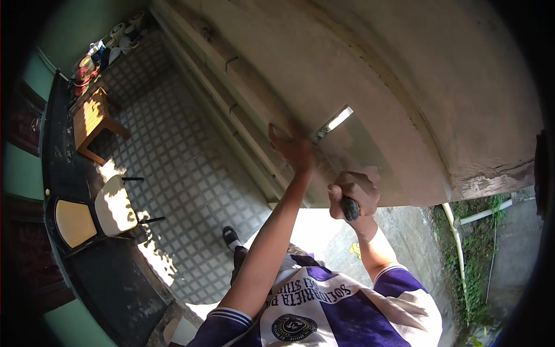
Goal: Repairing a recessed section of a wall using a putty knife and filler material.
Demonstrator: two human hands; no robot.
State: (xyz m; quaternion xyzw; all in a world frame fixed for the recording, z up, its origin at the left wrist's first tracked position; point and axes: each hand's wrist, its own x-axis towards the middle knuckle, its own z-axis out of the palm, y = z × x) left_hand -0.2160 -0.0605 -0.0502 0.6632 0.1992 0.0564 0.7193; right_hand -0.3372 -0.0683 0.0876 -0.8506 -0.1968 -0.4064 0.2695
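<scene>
My right hand (358,194) is closed round the black handle (350,209) of a hand tool, the handle's butt facing me. A bright, narrow flat metal part (334,123), apparently its blade, lies against the plastered wall (404,104). Its exact kind is hard to make out because my hand covers the middle. Beside the blade's lower end my left hand (293,151) rests at the wall, thumb spread away from the fingers, some of which are in shadow. A smoother greyish patch (370,141) of plaster spreads just right of the blade.
Stepped ledges (231,104) run along the wall's left side. Below is a tiled floor (179,139) with a wooden table (95,121) and a chair (115,205). Piled containers (87,69) stand at the far left. Pipes (457,243) and climbing plants (480,248) are at the right.
</scene>
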